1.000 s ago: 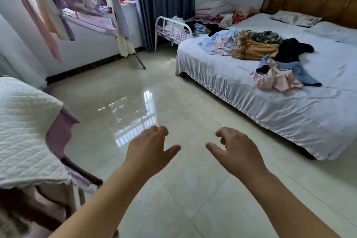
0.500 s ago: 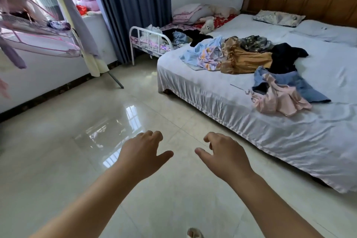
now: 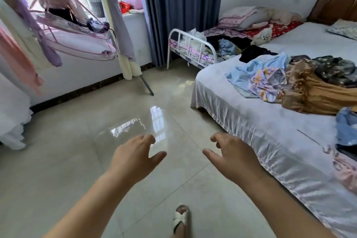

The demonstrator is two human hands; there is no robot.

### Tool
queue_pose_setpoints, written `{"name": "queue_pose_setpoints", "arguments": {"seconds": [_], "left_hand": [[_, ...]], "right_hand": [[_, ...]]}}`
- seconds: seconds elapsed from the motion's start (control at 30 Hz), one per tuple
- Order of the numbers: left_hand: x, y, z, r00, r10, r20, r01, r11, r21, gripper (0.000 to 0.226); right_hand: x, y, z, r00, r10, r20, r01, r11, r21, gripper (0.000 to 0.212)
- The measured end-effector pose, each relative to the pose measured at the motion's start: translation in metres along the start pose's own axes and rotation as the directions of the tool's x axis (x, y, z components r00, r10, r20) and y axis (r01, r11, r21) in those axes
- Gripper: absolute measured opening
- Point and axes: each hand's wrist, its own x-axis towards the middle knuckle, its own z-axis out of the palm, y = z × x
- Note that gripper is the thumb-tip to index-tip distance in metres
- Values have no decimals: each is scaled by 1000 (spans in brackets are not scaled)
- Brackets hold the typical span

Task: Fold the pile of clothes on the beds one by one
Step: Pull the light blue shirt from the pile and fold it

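A large bed [image 3: 257,121] with a pale grey sheet stands at the right. Loose clothes lie on it: a light blue patterned garment [image 3: 260,75], a tan ruffled one [image 3: 313,94], a dark floral one [image 3: 336,67], a black one [image 3: 255,53], blue denim [image 3: 347,127] and a pink piece [image 3: 345,172] at the right edge. My left hand [image 3: 133,158] and my right hand [image 3: 231,156] hang over the floor, left of the bed, fingers loosely curled, holding nothing.
A small white metal cot [image 3: 191,48] with more clothes stands against the big bed's far corner. A drying rack [image 3: 77,31] hung with garments fills the upper left, one leg [image 3: 146,85] on the tiles. My sandalled foot [image 3: 180,218] is on the glossy floor.
The view has moved forward and closer to the bed, which now fills more of the right side. Both hands stay out in front, empty. A foot has come into view.
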Motion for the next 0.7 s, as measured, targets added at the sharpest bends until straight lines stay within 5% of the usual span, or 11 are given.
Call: {"name": "queue_pose_setpoints", "arguments": {"seconds": [0.3,0.53,0.7], "left_hand": [[250,19,-8,962,249,110,-250,968,-4,52],[391,137,25,793,577,195,-569,816,-101,49],[498,179,35,749,633,196,-631,771,-80,46]], "right_hand": [[181,55,-28,960,281,-12,-281,959,-38,40],[251,149,-39,831,552,-74,-555,832,-22,31],[335,208,-45,808,579,-111,-583,812,-13,31]]}}
